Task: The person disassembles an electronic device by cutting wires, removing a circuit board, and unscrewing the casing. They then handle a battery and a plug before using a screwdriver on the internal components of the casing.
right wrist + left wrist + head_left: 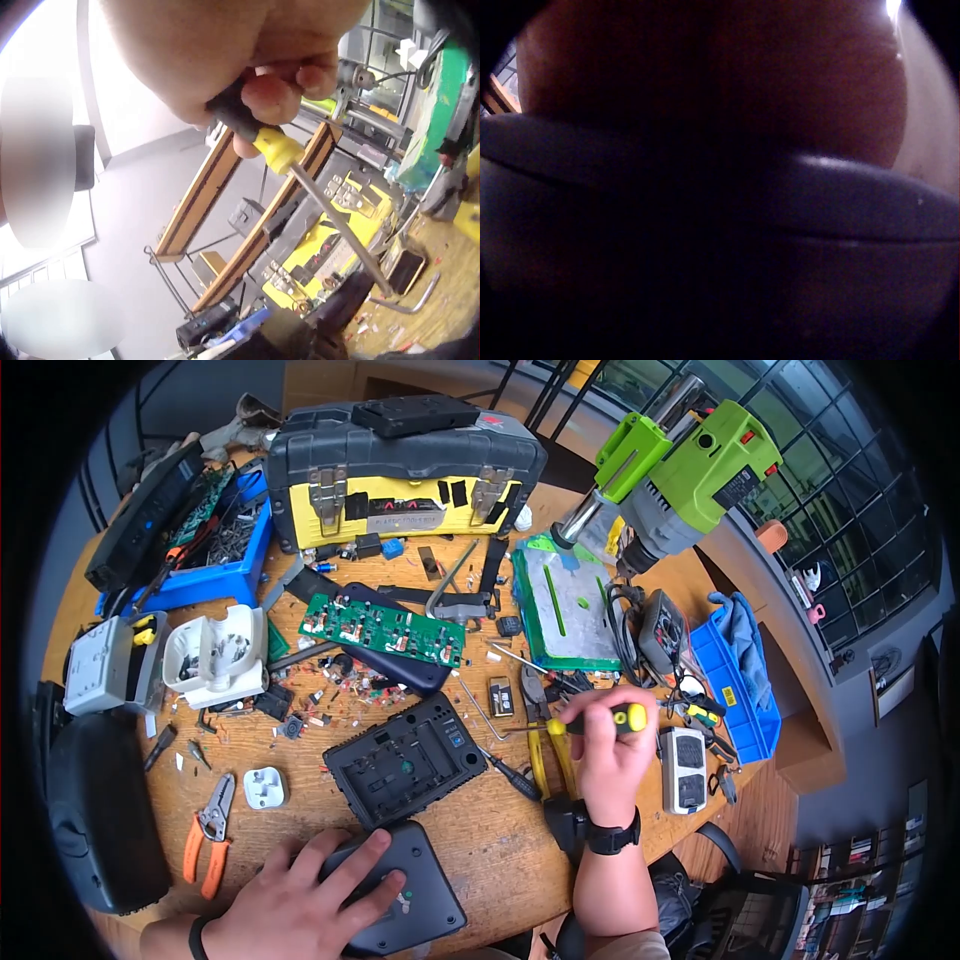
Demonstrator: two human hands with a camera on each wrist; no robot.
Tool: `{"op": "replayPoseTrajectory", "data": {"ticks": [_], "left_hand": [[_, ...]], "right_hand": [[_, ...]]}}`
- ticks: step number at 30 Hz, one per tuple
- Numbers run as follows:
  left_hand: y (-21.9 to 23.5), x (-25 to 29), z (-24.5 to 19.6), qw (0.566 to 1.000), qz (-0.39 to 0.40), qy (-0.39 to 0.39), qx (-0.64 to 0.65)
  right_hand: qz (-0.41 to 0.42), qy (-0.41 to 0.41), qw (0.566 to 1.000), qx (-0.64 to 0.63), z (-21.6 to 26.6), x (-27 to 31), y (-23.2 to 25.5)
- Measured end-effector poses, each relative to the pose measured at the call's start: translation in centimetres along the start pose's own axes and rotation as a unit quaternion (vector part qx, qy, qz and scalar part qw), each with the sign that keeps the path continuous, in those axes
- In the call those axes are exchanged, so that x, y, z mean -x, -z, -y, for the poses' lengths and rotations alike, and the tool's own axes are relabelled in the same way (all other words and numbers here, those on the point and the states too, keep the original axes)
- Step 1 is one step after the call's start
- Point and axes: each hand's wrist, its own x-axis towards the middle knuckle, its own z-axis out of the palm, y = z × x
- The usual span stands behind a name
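Note:
In the head view my left hand (pixel 300 890) lies with fingers spread on a dark plastic cover (pixel 435 895) at the table's near edge. My right hand (pixel 612 760) grips a screwdriver (pixel 632 718) by its black and yellow handle, raised over the right side of the table. Its metal shaft (pixel 337 217) points away from the fist in the right wrist view. A black plastic housing (pixel 405 760) with an open cavity sits just beyond the cover. The left wrist view is dark, filled by skin and a dark band.
Orange-handled wire strippers (pixel 212 835) and a white plug adapter (pixel 264 788) lie to the left. Yellow-handled pliers (pixel 540 750) are beside the right hand. Behind stand a green circuit board (pixel 380 630), a yellow-black toolbox (pixel 400 470) and a green drill press (pixel 690 470).

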Motion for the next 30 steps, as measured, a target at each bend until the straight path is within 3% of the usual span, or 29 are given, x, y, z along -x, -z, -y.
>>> {"op": "replayPoseTrajectory", "data": {"ticks": [9,18,30], "left_hand": [[1.2,-0.3,-0.6,0.996,-0.005,0.046,0.070],[0.7,-0.2,-0.1,1.000,0.001,0.010,0.028],[1.2,-0.3,-0.6,0.996,-0.004,0.048,0.074]], "right_hand": [[0.008,-0.008,0.998,0.062,-0.5,-0.5,0.7],[-0.009,-0.014,0.999,0.046,-0.4,-0.4,0.9],[0.019,0.038,0.995,0.093,-1.2,-0.5,0.9]]}}
